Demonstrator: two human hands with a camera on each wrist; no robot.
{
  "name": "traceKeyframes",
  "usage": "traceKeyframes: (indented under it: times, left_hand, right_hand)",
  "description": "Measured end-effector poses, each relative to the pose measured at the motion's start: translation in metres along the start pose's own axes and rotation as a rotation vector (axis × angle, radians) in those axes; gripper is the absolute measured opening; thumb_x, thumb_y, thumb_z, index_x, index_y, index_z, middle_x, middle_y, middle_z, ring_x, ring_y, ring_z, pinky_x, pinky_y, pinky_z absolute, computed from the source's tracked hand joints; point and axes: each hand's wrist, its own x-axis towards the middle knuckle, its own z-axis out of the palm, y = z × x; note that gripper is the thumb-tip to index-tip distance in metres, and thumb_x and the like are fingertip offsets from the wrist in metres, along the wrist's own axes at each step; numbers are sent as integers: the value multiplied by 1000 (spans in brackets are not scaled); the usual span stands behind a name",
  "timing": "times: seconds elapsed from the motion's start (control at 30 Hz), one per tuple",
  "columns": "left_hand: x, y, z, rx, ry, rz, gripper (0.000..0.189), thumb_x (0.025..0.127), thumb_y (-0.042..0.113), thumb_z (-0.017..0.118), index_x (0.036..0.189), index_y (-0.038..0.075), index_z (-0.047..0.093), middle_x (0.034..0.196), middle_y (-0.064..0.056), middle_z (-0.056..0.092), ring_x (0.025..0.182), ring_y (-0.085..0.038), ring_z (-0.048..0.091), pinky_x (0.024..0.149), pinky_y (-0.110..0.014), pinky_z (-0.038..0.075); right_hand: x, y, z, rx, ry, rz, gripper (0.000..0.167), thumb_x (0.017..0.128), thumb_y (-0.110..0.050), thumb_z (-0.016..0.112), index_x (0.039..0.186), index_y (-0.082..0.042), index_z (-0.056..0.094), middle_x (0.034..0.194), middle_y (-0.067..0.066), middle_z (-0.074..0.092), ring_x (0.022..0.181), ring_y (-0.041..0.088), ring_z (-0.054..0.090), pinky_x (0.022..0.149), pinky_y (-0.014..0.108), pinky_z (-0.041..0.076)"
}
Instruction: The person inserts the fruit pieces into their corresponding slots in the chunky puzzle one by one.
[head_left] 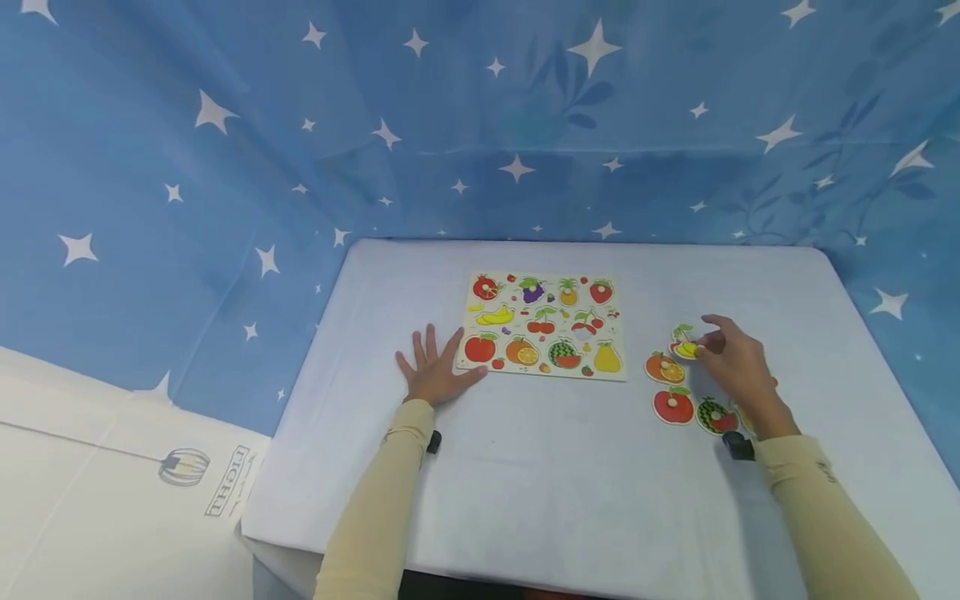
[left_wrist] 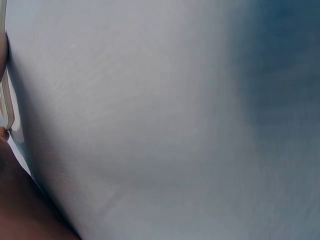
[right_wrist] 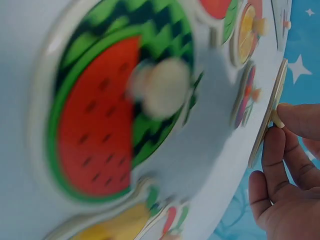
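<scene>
My right hand (head_left: 735,367) pinches the small knob (right_wrist: 276,119) of a banana puzzle piece (head_left: 686,350) between thumb and fingers. In the right wrist view the piece (right_wrist: 267,125) stands nearly edge-on. It overlaps a cherry piece (head_left: 681,330) in the head view. Around the hand lie an orange piece (head_left: 665,367), an apple piece (head_left: 673,407) and a watermelon piece (head_left: 717,416), each with a knob. My left hand (head_left: 435,375) lies spread on the table, thumb and index finger at the left edge of the fruit puzzle board (head_left: 551,367).
A white cloth covers the table (head_left: 540,475). Behind it hangs a blue curtain (head_left: 480,108) with white stars. A pear piece (right_wrist: 117,222) peeks out below the watermelon in the right wrist view. A pale printed surface (head_left: 112,483) is at the lower left.
</scene>
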Motion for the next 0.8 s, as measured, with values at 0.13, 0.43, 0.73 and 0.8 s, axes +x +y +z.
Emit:
traceKeyframes:
  times: [0.13, 0.43, 0.73, 0.8]
  left_hand:
    - [0, 3, -3, -24, 1, -1, 101, 87, 77, 67, 171, 37, 28, 179, -14, -9, 161, -42, -16, 117, -76, -16]
    - [-3, 6, -6, 0, 0, -3, 100, 87, 77, 66, 171, 37, 28, 179, -15, -7, 162, -42, -13, 118, -76, -13]
    - [-8, 11, -12, 15, -30, -24, 99, 89, 75, 66, 172, 38, 26, 179, -14, -8, 162, -40, -15, 119, -74, -14]
    - [-8, 12, -13, 2, -23, -20, 99, 89, 74, 68, 171, 37, 27, 179, -14, -7, 162, -41, -15, 119, -75, -14]
  right_hand:
    - [7, -9, 6, 27, -2, -29, 60, 100, 4, 64, 156, 6, 42, 119, 32, 66, 114, 50, 64, 99, 68, 51]
    - [20, -34, 18, 52, -55, -38, 66, 101, 2, 65, 161, 3, 36, 121, 30, 64, 112, 48, 64, 97, 65, 54]
    - [31, -63, 40, 66, -77, -78, 63, 101, 2, 64, 159, 2, 39, 119, 28, 66, 108, 43, 64, 96, 60, 55]
    - [34, -69, 47, 72, -78, -99, 62, 101, 3, 64, 158, 3, 41, 118, 27, 66, 107, 43, 64, 98, 60, 54]
